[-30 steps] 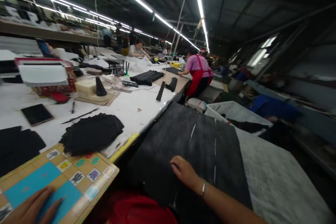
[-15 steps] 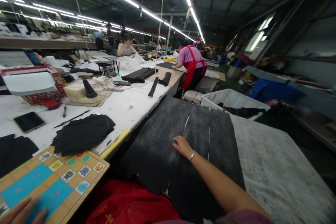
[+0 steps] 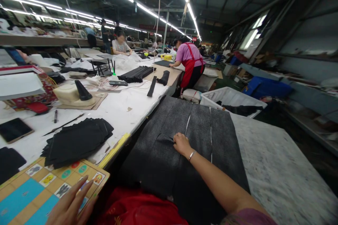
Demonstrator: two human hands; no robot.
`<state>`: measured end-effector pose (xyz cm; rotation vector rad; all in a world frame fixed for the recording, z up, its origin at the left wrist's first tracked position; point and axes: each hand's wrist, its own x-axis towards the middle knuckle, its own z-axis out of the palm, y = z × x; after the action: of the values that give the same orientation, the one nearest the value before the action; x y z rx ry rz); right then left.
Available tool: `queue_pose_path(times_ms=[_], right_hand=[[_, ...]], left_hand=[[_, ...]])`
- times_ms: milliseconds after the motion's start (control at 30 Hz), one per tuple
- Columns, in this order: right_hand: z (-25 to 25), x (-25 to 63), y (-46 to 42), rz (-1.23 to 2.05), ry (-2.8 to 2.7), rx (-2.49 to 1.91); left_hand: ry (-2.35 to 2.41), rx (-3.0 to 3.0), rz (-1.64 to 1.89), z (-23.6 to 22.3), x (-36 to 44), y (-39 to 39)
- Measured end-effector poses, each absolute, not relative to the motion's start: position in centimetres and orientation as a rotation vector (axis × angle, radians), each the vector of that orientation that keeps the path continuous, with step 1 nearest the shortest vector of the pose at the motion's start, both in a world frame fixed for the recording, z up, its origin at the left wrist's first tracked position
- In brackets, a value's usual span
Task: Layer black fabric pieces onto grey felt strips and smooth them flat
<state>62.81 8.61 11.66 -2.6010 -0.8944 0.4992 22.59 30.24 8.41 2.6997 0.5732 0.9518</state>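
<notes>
Cloth (image 3: 171, 165) could skew or rip at its slits, prob. from a lopsided tug; it's spread beside table (image 3: 118, 112). R hand (image 3: 182, 144): fingers curled, pinching a puckered bit. L hand (image 3: 72, 204): fingers loosely spread, nothing held, on or just over board (image 3: 39, 200), can't tell which.

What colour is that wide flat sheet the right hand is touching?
That wide, flat, flexible sheet is black, greyer toward its far end; the head view shows it.
</notes>
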Motion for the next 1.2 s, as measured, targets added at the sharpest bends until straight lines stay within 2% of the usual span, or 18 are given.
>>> queue_pose_path(times_ms=[233, 467, 700, 833, 967, 1100, 1200], right_hand=[[10.4, 61.3, 7.3, 0.566, -0.593, -2.225], [9.0, 57.3, 6.3, 0.471, -0.472, -2.055], [12.2, 53.3, 6.6, 0.533, -0.614, -1.873], [16.1, 51.0, 7.0, 0.762, -0.704, -1.577], [20.4, 48.5, 9.2, 1.059, -0.819, -1.309], [23.2, 46.1, 14.1, 1.322, -0.937, -1.110], [23.9, 43.4, 19.1, 1.450, -1.034, -0.981]], left_hand=[[0.452, 2.766, 0.804, 11.2, 28.5, 25.9], [0.476, 2.637, 0.749, 10.1, 29.5, 24.6], [0.672, 2.242, 0.679, 9.7, 29.2, 24.3], [0.730, 1.868, 0.567, 10.6, 30.5, 24.3], [0.583, 1.520, 0.534, 13.6, 29.9, 24.6], [0.360, 1.185, 0.661, 17.4, 26.1, 24.5], [0.571, 1.186, 0.897, 19.7, 22.0, 24.3]])
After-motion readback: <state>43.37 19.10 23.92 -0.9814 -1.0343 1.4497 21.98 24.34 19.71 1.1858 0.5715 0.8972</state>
